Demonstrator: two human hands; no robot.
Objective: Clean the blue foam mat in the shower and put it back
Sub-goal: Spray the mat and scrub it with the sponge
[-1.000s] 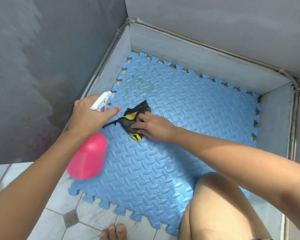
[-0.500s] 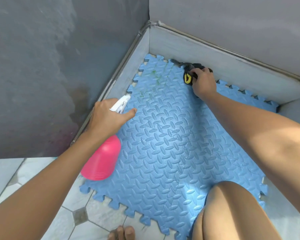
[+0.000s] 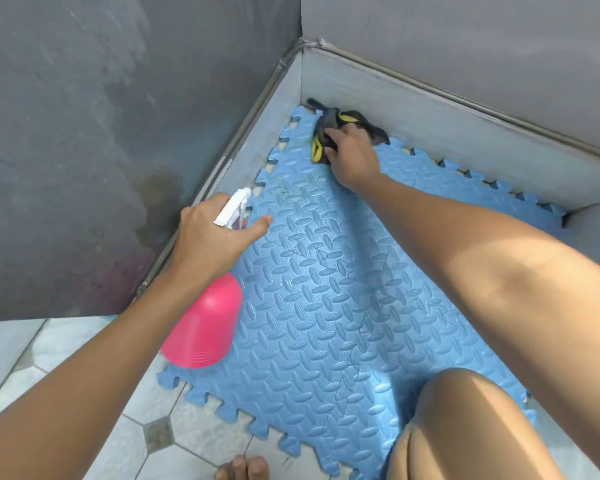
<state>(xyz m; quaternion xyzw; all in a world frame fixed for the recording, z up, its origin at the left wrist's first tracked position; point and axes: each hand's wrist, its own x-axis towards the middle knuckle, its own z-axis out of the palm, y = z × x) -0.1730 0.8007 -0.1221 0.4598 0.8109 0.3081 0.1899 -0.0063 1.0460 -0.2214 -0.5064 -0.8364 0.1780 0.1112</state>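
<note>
Blue foam mat (image 3: 326, 323) lies flat on the shower floor, fitted into the corner of a low pale curb (image 3: 430, 126). Its toothed far and left edges sit against the curb. Its near edge laps onto the tiled floor (image 3: 66, 344).

Right hand (image 3: 352, 157): reaches to the mat's far left corner. Grip is bunched on a dark grey cloth with yellow patches (image 3: 329, 128), fingers bent over it and pressing it down onto the mat. The cloth spills out past the fingers toward the curb; one thin tail points into the mat's corner.

Left hand (image 3: 212, 237): above the mat's left edge. Grip is wrapped round the neck of a pink spray bottle (image 3: 205, 323), thumb stuck out straight over the mat. White nozzle (image 3: 232, 207) shows above the knuckles, pointing toward the mat's far left corner. The bottle body hangs below the wrist, tilted, over the mat's near left corner. Cannot tell whether the base touches anything.

Faint green specks (image 3: 284, 190) on the mat, between the nozzle and the cloth.

Bare knee (image 3: 482, 427) over the mat's near right part. Toes (image 3: 243, 469) on the tiles just off the mat's near edge. Dark grey wall (image 3: 84, 133), blotched, rises beyond the mat's left side.
</note>
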